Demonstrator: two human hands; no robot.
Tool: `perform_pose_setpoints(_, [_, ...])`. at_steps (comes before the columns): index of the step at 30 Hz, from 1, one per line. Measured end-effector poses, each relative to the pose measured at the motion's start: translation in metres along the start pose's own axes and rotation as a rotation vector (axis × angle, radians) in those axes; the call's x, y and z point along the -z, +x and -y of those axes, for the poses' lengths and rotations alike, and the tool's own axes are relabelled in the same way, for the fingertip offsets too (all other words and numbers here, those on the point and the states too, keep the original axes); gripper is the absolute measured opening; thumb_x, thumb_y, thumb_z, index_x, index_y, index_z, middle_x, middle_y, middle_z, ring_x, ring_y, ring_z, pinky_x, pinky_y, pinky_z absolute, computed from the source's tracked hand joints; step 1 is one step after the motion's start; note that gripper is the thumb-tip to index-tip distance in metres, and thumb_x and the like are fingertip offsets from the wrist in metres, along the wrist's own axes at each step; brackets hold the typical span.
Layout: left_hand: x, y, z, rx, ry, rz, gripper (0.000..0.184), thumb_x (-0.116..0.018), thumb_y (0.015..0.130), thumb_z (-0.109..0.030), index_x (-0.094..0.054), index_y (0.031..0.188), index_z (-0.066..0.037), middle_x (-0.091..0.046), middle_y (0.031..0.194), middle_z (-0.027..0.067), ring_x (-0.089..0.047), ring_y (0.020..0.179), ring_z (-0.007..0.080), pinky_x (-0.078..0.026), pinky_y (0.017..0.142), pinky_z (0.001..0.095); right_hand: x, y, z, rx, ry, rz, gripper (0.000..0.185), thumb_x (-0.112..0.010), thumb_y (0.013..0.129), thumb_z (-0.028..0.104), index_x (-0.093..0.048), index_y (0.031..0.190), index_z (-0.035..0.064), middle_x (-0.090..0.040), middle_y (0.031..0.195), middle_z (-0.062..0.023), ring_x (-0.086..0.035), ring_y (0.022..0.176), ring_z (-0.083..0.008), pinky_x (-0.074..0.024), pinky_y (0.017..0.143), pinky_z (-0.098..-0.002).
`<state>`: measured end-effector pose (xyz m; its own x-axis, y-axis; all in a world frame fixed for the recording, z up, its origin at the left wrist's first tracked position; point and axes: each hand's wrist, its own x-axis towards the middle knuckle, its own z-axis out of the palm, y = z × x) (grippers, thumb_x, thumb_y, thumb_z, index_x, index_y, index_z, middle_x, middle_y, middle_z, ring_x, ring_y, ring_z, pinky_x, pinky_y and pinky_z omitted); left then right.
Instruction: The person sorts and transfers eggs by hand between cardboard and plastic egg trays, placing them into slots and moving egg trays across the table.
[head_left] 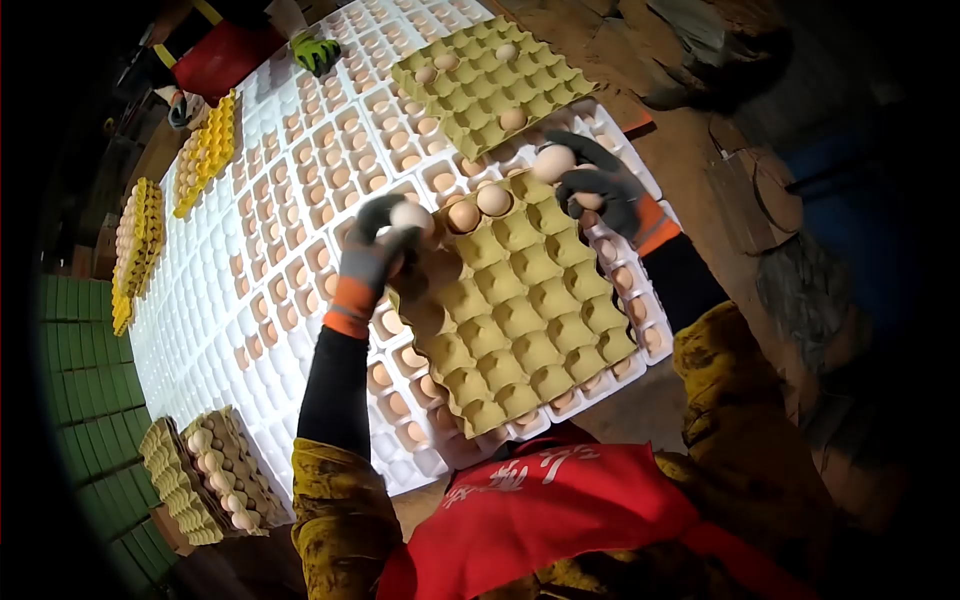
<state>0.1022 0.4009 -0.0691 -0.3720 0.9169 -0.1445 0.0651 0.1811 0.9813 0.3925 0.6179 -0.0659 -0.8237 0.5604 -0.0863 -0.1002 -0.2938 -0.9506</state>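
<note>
In a grey glove with an orange cuff, my left hand (372, 242) is closed around a pale egg (410, 217) at the near-left corner of a yellowish pulp egg tray (520, 310). My right hand (608, 188), gloved alike, grips a light egg (553, 163) between its fingers above the tray's far-right corner. A second egg (588, 201) shows under that hand's fingers. Between the hands, a brown egg (463, 216) and a lighter egg (494, 199) sit in the tray's far row. White foam trays holding eggs lie beneath the pulp tray.
Another pulp tray (490, 85) with several eggs lies farther back. White foam trays (190, 300) cover the table. Yellow egg trays (205, 150) stand at the far left, pulp trays (215, 470) at the near left, green crates (90, 400) beside them. A co-worker's green glove (314, 52) rests across the table.
</note>
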Motion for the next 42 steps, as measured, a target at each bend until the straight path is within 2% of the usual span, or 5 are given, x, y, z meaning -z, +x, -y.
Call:
perform_pose_setpoints(4, [0.008,-0.003,-0.025,0.009,-0.802,0.059,0.048,-0.070,0.091,-0.017,-0.056,0.136,-0.014,-0.064,0.122,0.0124,-0.067,0.096,0.0209,-0.057,0.077,0.0344,-0.015,0.016,0.003,0.059,-0.238,0.083,0.051,-0.074,0.086,0.022,-0.059,0.135,0.0128,-0.065,0.112,-0.0073,-0.066,0.086,-0.0147,-0.0552,0.072,-0.0296])
perform_pose_setpoints(10, [-0.050,0.022,-0.030,-0.432,1.132,-0.048,0.056,-0.087,0.066,-0.035,-0.067,0.114,-0.012,-0.063,0.110,0.0143,-0.065,0.096,0.0376,-0.054,0.081,0.0465,-0.081,0.048,-0.005,0.127,-2.024,0.176,0.039,-0.066,0.086,0.031,-0.065,0.125,0.0251,-0.052,0.143,-0.0183,-0.066,0.109,-0.0294,-0.0518,0.090,-0.0457])
perform_pose_setpoints(17, [-0.037,-0.010,-0.037,-0.373,0.854,-0.198,0.046,-0.079,0.077,-0.035,-0.068,0.120,-0.022,-0.057,0.129,0.0153,-0.064,0.105,0.0344,-0.054,0.084,0.0429,-0.065,0.033,0.007,0.179,-0.708,-0.241,0.051,-0.083,0.077,0.011,-0.064,0.123,0.0037,-0.066,0.119,-0.0114,-0.067,0.104,-0.0229,-0.0552,0.089,-0.0356])
perform_pose_setpoints(31, [0.229,-0.204,0.134,0.246,1.086,-0.613,0.056,-0.077,0.082,-0.038,-0.062,0.132,-0.019,-0.053,0.135,0.0207,-0.065,0.105,0.0357,-0.054,0.088,0.0412,-0.425,0.088,-0.169,0.218,-1.456,0.270,0.042,-0.070,0.083,0.022,-0.061,0.123,0.0168,-0.045,0.146,-0.0176,-0.065,0.110,-0.0328,-0.0550,0.084,-0.0453])
perform_pose_setpoints(42, [0.302,-0.221,0.181,-0.127,0.259,-0.954,0.036,-0.065,0.093,-0.006,-0.064,0.129,-0.009,-0.065,0.126,0.0050,-0.060,0.106,0.0134,-0.047,0.096,0.0312,-0.367,0.102,-0.201,0.221,-0.511,-0.212,0.032,-0.063,0.095,0.010,-0.065,0.127,0.0100,-0.068,0.103,-0.0065,-0.064,0.084,-0.0152,-0.0511,0.071,-0.0282])
